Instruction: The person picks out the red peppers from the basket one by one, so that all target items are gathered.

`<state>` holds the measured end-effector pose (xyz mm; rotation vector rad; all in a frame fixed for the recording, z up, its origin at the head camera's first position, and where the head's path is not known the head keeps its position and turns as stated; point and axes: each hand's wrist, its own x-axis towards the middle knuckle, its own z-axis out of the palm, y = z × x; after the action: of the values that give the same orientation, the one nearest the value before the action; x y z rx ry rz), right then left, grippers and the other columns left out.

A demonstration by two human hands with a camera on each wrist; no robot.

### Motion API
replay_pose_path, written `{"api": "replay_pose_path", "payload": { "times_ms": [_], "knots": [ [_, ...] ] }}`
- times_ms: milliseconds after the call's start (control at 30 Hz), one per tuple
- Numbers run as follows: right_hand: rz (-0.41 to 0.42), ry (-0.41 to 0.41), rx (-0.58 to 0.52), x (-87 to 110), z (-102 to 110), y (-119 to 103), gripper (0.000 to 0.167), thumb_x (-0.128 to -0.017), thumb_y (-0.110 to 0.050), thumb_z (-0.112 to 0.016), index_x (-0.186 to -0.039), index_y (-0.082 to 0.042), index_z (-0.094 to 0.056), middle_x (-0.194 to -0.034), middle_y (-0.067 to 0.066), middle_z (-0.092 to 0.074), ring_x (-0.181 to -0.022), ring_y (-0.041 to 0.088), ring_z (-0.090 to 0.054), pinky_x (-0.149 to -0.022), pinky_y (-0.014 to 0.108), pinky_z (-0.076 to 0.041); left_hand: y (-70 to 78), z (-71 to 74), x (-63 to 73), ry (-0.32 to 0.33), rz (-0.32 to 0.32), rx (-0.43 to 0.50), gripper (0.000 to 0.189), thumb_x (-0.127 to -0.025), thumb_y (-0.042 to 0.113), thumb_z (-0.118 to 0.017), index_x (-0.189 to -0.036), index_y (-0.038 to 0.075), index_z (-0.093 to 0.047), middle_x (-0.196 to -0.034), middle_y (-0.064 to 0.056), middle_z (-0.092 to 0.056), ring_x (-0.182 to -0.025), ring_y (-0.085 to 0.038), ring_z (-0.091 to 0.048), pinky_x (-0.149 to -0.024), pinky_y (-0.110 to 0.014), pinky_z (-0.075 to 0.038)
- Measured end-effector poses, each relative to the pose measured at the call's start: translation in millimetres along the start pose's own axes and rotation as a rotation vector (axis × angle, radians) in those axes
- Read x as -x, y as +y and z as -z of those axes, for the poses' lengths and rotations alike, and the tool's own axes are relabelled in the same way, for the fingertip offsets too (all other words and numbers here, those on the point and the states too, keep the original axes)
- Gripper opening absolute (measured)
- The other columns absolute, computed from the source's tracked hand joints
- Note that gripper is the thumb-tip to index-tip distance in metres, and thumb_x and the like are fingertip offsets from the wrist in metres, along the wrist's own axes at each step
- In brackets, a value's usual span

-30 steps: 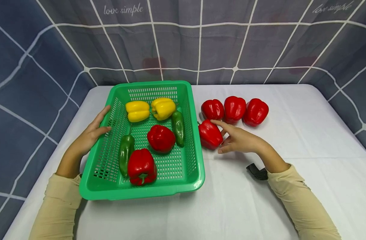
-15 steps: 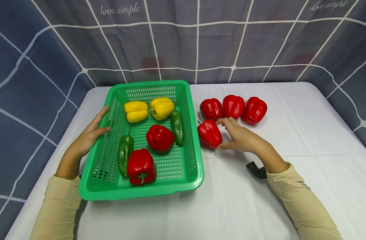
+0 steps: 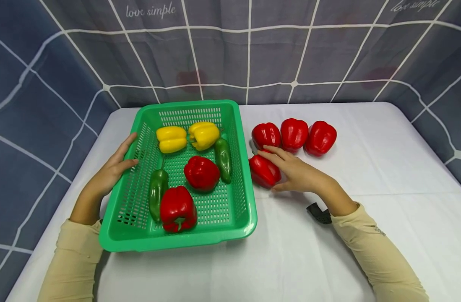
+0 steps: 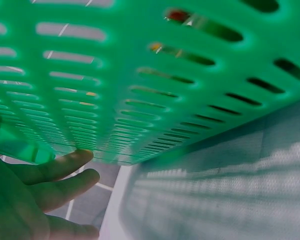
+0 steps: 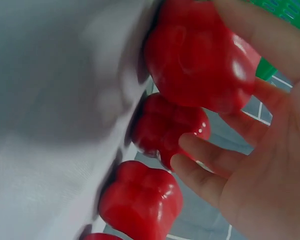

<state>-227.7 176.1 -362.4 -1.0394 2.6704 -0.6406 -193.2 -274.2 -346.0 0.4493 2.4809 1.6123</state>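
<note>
In the head view a green plastic basket [image 3: 177, 243] stands left of centre. My left hand [image 3: 111, 170] rests at its left rim; the left wrist view shows straight, spread fingers [image 4: 65, 187] beside the slotted wall. My right hand [image 3: 300, 172] is at a red bell pepper [image 3: 263, 172] lying against the basket's right side. Its fingers reach over the pepper's far side and its thumb is on the near side. In the right wrist view this pepper [image 5: 200, 60] sits between thumb and fingers, and the ring and little fingers hang loose.
Three more red bell peppers [image 3: 293, 134] lie in a row behind my right hand. Inside the basket are two yellow bell peppers [image 3: 204, 135], two red bell peppers [image 3: 178, 209] and two green chili peppers [image 3: 223, 160]. A grey checked curtain [image 3: 222, 58] borders the white table [image 3: 290, 260].
My right hand has shifted left, its fingers moving over the red bell pepper and its thumb closing in on the near side. The left hand and basket have stayed put.
</note>
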Motion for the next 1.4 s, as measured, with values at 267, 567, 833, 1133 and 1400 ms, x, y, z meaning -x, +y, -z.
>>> {"api": "replay_pose_path", "payload": {
  "times_ms": [267,567,833,1133,1400],
  "knots": [
    [-0.009,0.034,0.074,2.2,2,-1,0.091,-0.065,-0.019,-0.081,-0.142,-0.021,-0.031,-0.142,0.009,-0.029,-0.13,0.032,-0.029,-0.096,0.053,-0.039,0.3,0.5,-0.4,-0.003,-0.014,0.016,0.065,-0.095,0.006,-0.034,-0.148,0.017,0.001,-0.153,-0.015,0.007,-0.129,-0.006,-0.02,-0.085,-0.004,-0.032],
    [-0.002,0.086,0.122,4.6,5,-5,0.084,-0.064,-0.019,-0.081,-0.136,-0.017,-0.038,-0.133,0.007,-0.038,-0.123,0.03,-0.037,-0.094,0.051,-0.041,-1.3,0.4,-0.5,-0.002,-0.015,0.028,0.065,-0.095,0.006,-0.035,-0.148,0.016,0.001,-0.153,-0.014,0.007,-0.131,-0.008,-0.016,-0.086,-0.004,-0.031],
    [-0.065,0.077,0.164,9.6,10,-7,0.084,-0.06,-0.021,-0.083,-0.132,-0.015,-0.04,-0.127,0.008,-0.041,-0.118,0.031,-0.04,-0.09,0.051,-0.044,-0.4,0.2,-1.0,0.003,-0.012,0.014,0.065,-0.095,0.006,-0.035,-0.148,0.017,0.0,-0.153,-0.013,0.006,-0.13,-0.008,-0.018,-0.085,-0.004,-0.031],
    [-0.129,0.058,0.189,11.8,14,-6,0.084,-0.059,-0.021,-0.084,-0.129,-0.01,-0.04,-0.122,0.011,-0.043,-0.112,0.034,-0.043,-0.084,0.049,-0.048,-1.4,0.9,-1.7,0.007,-0.001,-0.005,0.066,-0.095,0.005,-0.035,-0.148,0.018,0.001,-0.154,-0.012,0.006,-0.131,-0.007,-0.014,-0.086,-0.004,-0.029],
    [-0.158,0.04,0.203,11.1,15,-5,0.085,-0.061,-0.023,-0.083,-0.132,-0.009,-0.038,-0.123,0.013,-0.042,-0.113,0.035,-0.042,-0.085,0.05,-0.047,-0.7,0.7,-0.8,0.006,0.014,-0.008,0.066,-0.095,0.006,-0.035,-0.148,0.019,0.002,-0.154,-0.01,0.007,-0.132,-0.008,-0.014,-0.085,-0.004,-0.03]
  ]
}}
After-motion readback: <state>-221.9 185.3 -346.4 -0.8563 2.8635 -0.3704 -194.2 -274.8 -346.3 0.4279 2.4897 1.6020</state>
